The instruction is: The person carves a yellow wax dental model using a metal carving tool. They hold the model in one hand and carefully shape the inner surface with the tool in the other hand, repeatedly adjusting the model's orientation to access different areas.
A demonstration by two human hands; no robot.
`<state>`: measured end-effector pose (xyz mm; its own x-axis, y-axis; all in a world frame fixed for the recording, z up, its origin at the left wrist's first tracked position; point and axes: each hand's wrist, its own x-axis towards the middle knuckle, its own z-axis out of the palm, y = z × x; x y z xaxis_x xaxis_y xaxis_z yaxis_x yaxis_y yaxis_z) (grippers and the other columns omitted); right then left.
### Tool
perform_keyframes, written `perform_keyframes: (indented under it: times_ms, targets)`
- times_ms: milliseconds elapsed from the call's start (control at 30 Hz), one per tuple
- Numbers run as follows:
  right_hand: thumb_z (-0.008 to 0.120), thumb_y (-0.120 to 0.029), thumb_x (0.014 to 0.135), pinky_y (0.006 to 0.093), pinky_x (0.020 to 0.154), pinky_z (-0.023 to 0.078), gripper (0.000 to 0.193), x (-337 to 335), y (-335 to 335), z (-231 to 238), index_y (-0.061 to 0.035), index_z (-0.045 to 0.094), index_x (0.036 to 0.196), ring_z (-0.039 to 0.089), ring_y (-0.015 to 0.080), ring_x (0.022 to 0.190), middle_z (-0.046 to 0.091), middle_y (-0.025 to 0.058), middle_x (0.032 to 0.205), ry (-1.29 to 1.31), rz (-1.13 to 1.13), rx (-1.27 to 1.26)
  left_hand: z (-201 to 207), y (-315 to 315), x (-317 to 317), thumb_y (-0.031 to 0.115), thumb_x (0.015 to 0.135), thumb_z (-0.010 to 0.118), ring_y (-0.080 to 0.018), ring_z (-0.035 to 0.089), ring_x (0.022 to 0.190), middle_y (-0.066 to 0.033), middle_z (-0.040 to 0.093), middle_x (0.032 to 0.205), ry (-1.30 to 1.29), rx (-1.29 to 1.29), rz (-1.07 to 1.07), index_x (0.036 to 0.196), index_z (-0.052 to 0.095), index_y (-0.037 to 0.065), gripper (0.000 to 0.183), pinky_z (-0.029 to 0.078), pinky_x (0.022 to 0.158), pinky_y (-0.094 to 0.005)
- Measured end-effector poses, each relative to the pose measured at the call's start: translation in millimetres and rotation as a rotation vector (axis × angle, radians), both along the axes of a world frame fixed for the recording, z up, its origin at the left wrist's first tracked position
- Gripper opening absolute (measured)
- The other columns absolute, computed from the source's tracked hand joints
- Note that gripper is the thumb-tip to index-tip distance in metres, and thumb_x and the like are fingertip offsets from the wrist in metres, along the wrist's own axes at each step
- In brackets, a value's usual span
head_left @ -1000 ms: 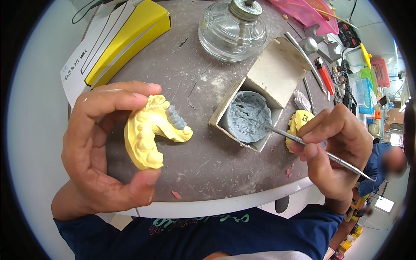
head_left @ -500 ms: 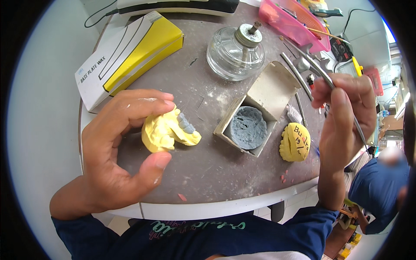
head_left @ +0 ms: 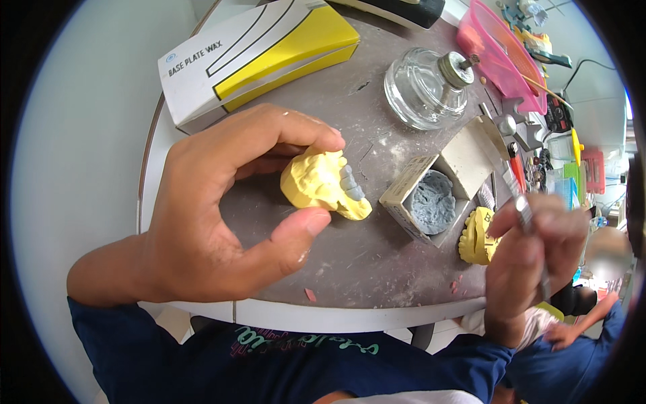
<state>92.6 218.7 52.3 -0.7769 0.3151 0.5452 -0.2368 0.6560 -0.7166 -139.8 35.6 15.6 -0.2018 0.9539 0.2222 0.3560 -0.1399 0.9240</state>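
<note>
My left hand point(head_left: 208, 209) curves around a yellow plaster dental cast point(head_left: 308, 180), its fingertips on the upper edge and the thumb at the lower edge. Grey wax teeth point(head_left: 349, 182) stand along the right side of the cast. In my right hand point(head_left: 521, 262) is a slim metal dental instrument point(head_left: 523, 214), pinched between thumb and fingers; motion blurs them somewhat. A second yellow cast point(head_left: 476, 237) lies just left of that hand, partly hidden by it. Between the hands sits an open cardboard box point(head_left: 407, 202) with a round grey wax mass point(head_left: 433, 202) inside.
A glass spirit lamp point(head_left: 425, 91) stands behind the cardboard box. At the back left lies a white and yellow carton point(head_left: 262, 60). A pink plastic basket point(head_left: 498, 60) and several tools are at the back right. Another person in blue point(head_left: 565, 357) is beyond the table, lower right.
The whole view has shifted, so the table items appear further right. My left thumb has come closer to the cast. My right hand has lowered, and the instrument has turned in it.
</note>
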Motion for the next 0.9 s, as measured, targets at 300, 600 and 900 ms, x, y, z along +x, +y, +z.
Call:
perform_keyframes:
  times_ms: [300,600,900]
  targets:
    - [0.066,0.009,0.073,0.0272,0.062,0.052,0.028,-6,-18,-21,0.0033,0.054,0.097,0.067,0.0209,0.071,0.065,0.0203,0.087,-0.150,0.109,-0.004,-6,0,-2,0.012,0.077,0.059,-0.0241,0.058,0.112,-0.0235,0.055,0.121,-0.011,0.034,-0.017,0.120,0.051,-0.008,0.048,0.044,0.100,-0.0335]
    - [0.068,0.011,0.068,0.0240,0.056,0.050,0.028,-10,-21,-20,0.0030,0.058,0.093,0.064,0.0170,0.065,0.067,0.0185,0.085,-0.168,0.076,0.044,-8,0,-4,0.012,0.073,0.058,-0.0241,0.059,0.111,-0.0239,0.056,0.119,0.019,0.058,-0.024,0.118,0.052,-0.008,0.050,0.045,0.100,-0.0329]
    - [0.070,0.009,0.064,0.0240,0.052,0.048,0.026,-13,-23,-22,0.0011,0.061,0.088,0.063,0.0158,0.060,0.068,0.0159,0.081,-0.150,0.039,0.065,-9,0,-3,0.012,0.073,0.059,-0.0247,0.059,0.111,-0.0247,0.056,0.119,0.013,0.069,-0.014,0.117,0.052,-0.009,0.050,0.045,0.099,-0.0330]
